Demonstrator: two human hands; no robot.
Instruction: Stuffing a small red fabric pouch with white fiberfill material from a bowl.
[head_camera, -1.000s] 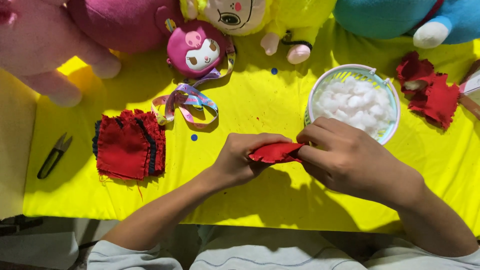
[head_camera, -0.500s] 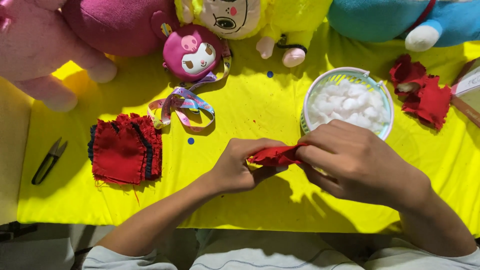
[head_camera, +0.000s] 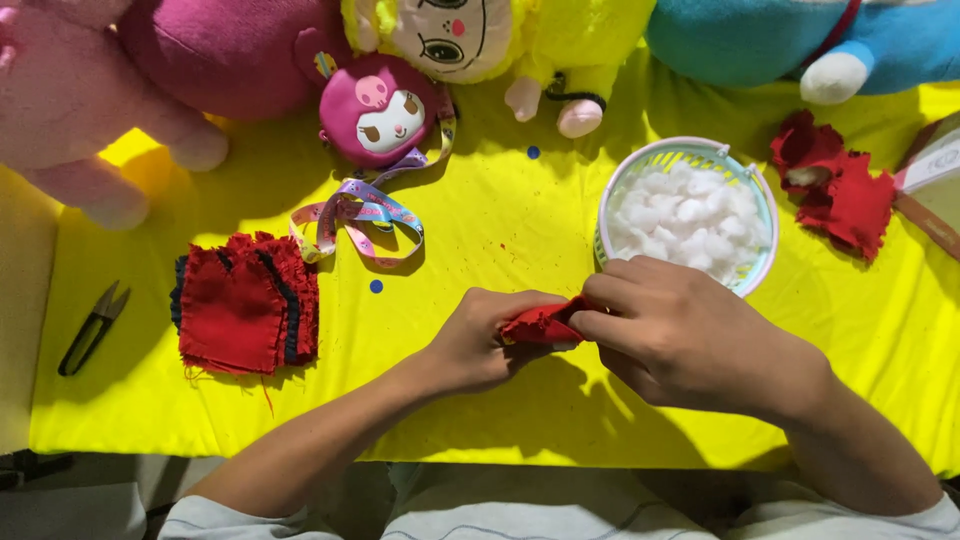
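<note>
At the near edge of the yellow table, left hand and right hand pinch a small red fabric piece, apparently mid-stuffing; white filling remains in the basket, flat red pieces wait left.

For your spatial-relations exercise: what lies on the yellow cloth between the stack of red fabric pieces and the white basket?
In the head view, the colourful ribbon lies between stack and basket.

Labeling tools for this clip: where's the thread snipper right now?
In the head view the thread snipper lies at the far left, on the yellow cloth's edge, left of the stack of red fabric pieces, away from both hands.
</note>
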